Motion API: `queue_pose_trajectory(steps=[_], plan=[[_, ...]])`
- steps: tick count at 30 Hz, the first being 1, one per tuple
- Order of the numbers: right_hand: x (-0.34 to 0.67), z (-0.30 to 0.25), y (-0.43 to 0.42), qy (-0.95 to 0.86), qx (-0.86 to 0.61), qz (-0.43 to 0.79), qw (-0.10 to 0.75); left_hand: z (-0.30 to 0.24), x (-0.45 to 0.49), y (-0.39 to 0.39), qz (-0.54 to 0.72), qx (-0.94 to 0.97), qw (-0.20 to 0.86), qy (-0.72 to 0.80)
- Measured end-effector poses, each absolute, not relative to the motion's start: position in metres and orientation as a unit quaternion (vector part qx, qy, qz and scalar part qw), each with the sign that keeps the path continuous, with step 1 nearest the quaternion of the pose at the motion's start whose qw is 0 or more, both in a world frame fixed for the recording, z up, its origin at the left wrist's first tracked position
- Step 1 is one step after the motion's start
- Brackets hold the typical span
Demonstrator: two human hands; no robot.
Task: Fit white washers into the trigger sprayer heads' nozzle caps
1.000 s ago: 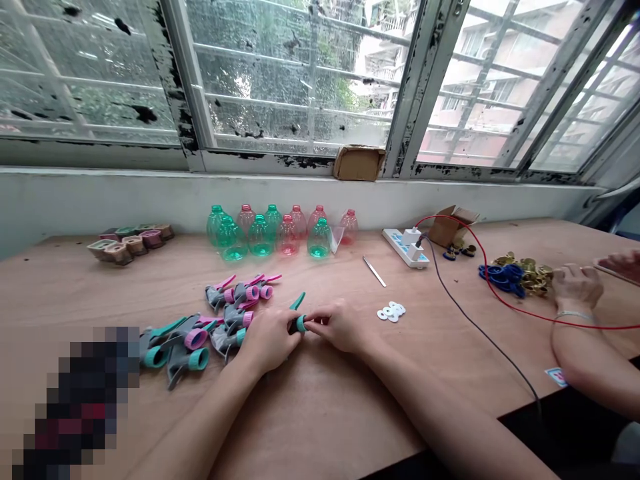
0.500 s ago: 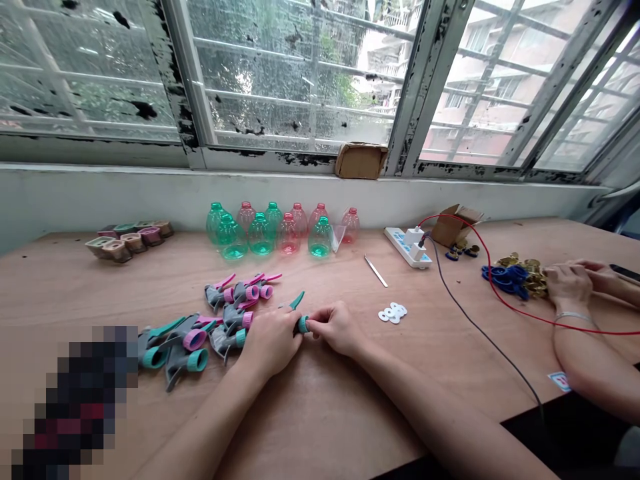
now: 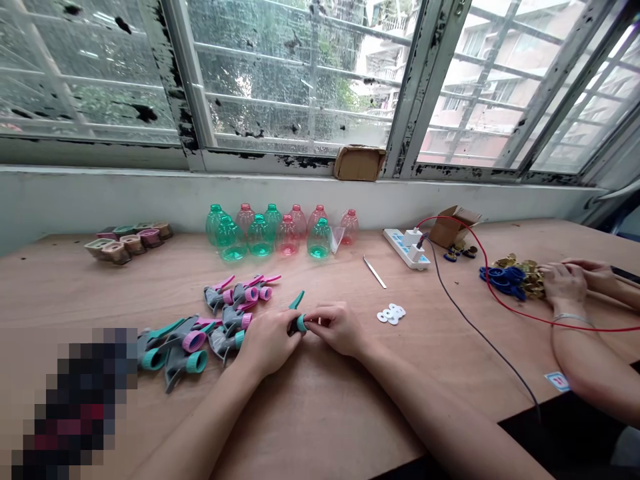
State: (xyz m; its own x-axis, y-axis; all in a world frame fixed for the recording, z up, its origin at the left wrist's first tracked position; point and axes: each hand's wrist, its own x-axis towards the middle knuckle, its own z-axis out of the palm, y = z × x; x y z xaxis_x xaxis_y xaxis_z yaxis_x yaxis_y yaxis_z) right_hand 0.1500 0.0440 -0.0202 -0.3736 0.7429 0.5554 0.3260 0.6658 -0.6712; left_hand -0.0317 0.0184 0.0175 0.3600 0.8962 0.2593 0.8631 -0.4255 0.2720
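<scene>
My left hand (image 3: 270,340) is closed round a spray trigger head (image 3: 301,323) with a teal collar and a teal lever that sticks up behind the fingers. My right hand (image 3: 337,328) is pinched at the collar's open end; anything between its fingertips is too small to make out. Several grey spray trigger heads (image 3: 187,343) with pink or teal collars lie to the left of my left hand. White ring washers (image 3: 391,314) sit in a small pile to the right of my right hand. Beyond them lie white tweezers (image 3: 375,272).
Green and pink clear bottles (image 3: 260,237) stand along the wall. A power strip (image 3: 406,249) with a red cable and a dark cable is at right. Small containers (image 3: 129,241) are at far left. Another person's hands (image 3: 565,283) work by blue and gold parts (image 3: 510,277).
My right hand's fingers have shifted slightly at the teal collar. My left hand keeps its hold on the spray trigger head. The view has moved very little.
</scene>
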Motion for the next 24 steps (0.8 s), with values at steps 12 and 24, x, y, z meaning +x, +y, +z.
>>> queue_pose_trajectory(steps=[12, 24], plan=[[0.158, -0.01, 0.043, -0.841, -0.338, 0.199, 0.372, 0.018, -0.032, 0.019, 0.23, 0.808, 0.095, 0.535], [0.225, -0.005, 0.088, -0.691, -0.658, 0.002, 0.3, 0.014, -0.033, 0.014, 0.252, 0.832, 0.093, 0.486]])
